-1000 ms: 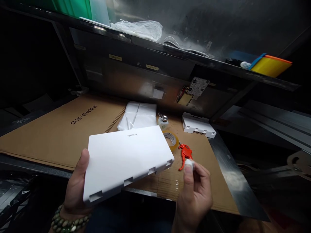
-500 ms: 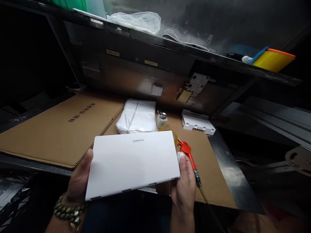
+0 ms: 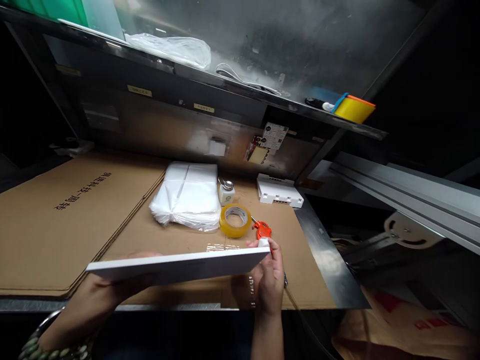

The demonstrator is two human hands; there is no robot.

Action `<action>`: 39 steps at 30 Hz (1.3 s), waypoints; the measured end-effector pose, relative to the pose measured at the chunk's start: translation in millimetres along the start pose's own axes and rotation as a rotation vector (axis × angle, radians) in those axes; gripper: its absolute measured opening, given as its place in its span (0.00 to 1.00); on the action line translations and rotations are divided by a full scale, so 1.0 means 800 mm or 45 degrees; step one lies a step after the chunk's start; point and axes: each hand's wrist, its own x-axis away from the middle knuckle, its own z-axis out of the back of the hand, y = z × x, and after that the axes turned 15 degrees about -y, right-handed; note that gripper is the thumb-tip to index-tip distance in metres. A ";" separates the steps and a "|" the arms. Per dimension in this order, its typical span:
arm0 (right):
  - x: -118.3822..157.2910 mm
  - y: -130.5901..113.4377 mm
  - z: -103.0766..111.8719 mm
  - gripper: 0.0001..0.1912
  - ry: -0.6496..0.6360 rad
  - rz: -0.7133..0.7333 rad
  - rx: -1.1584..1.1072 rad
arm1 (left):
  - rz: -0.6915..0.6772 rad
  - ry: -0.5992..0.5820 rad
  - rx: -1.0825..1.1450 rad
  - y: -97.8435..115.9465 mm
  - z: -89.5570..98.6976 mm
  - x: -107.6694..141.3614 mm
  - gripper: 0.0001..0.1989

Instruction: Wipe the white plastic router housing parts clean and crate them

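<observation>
A thin white HUAWEI panel (image 3: 180,265) is seen nearly edge-on, tilted over the cardboard. My left hand (image 3: 108,290) grips it from beneath on the left, with most of its fingers hidden behind it. On the right end, my right hand (image 3: 269,280) is closed with a small white wad (image 3: 264,243), perhaps cloth or tissue, between its fingers and against the panel's corner. Just behind that hand lies a red air blow gun (image 3: 263,230), partly covered. A roll of clear yellowish tape (image 3: 228,231) rests beyond the panel.
A stack of white plastic bags (image 3: 191,192) lies mid-table beside a small pump bottle (image 3: 227,195). Behind, at right, sits a white device with ports (image 3: 280,192). Flat cardboard (image 3: 86,225) covers the left. An overhead shelf (image 3: 240,82) holds a yellow container (image 3: 354,109).
The panel has tipped from showing its broad lettered face to almost edge-on. My left hand has gone under it. The view has shifted right, and the tape roll now shows fully.
</observation>
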 end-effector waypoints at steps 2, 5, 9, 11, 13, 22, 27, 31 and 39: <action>-0.004 -0.004 0.007 0.19 0.073 0.034 0.002 | -0.102 -0.090 -0.233 0.002 -0.005 0.001 0.10; -0.007 -0.015 0.012 0.17 0.195 0.051 -0.050 | -0.237 -0.156 -0.425 0.010 -0.016 0.001 0.13; -0.006 -0.033 0.013 0.16 0.192 0.069 -0.117 | -0.233 -0.157 -0.646 0.025 -0.025 0.001 0.11; -0.003 -0.041 0.013 0.15 0.174 0.087 -0.149 | -0.217 -0.185 -0.594 0.031 -0.026 0.002 0.06; 0.000 -0.048 0.012 0.13 0.165 0.110 -0.156 | -0.212 -0.191 -0.526 0.032 -0.026 0.004 0.04; 0.024 -0.077 -0.041 0.10 0.042 0.398 0.675 | -0.296 -0.173 -0.610 0.037 -0.033 0.014 0.06; 0.030 -0.093 -0.086 0.10 -0.214 0.581 0.996 | -0.378 -0.228 -0.809 0.041 -0.029 0.026 0.04; 0.026 -0.085 -0.096 0.08 -0.121 0.629 1.111 | -0.363 -0.201 -0.662 0.027 -0.021 0.030 0.06; 0.007 -0.083 -0.075 0.06 -0.056 0.621 1.153 | -0.407 -0.207 -0.999 -0.007 0.018 0.015 0.10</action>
